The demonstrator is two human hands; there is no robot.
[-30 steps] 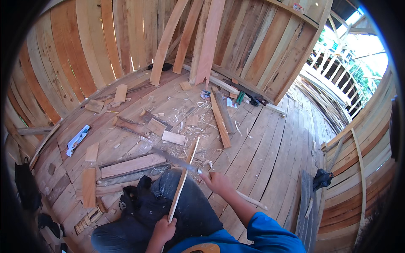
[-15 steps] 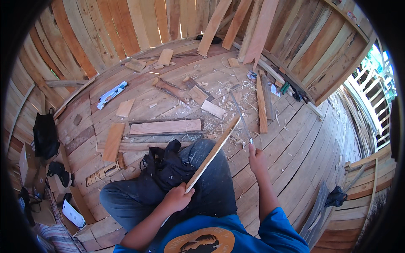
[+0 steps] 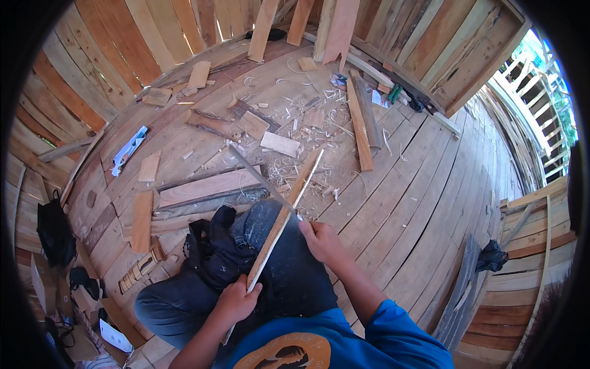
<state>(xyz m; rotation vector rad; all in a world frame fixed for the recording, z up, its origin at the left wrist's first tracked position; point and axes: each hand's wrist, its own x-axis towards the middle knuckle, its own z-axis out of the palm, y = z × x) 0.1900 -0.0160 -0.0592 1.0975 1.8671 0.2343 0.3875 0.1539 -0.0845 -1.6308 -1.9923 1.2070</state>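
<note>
My left hand [image 3: 238, 302] is closed around the lower part of a long, narrow wooden strip [image 3: 270, 243], which slants up and away across my thigh. Pale, freshly cut wood shows along one edge of it. In my right hand [image 3: 320, 242] is the handle of a knife with a long, thin blade [image 3: 259, 174]. The blade lies across the strip beyond my knee, its tip pointing to the far left; whether it bites into the wood I cannot tell. Bunched dark cloth [image 3: 212, 249] rests against my legs, beside the strip.
Curled shavings [image 3: 289, 172] and offcuts cover the plank floor ahead. A board [image 3: 209, 186] lies beyond my knee, a longer one [image 3: 359, 123] to the right. Cardboard boxes [image 3: 43, 283] and a black bag [image 3: 55, 227] stand at left. Planks [image 3: 263, 31] lean on the far wall.
My right hand has moved left and toward me, bringing the blade across the strip from its right side. The strip has tilted more upright, and the view has shifted to the right.
</note>
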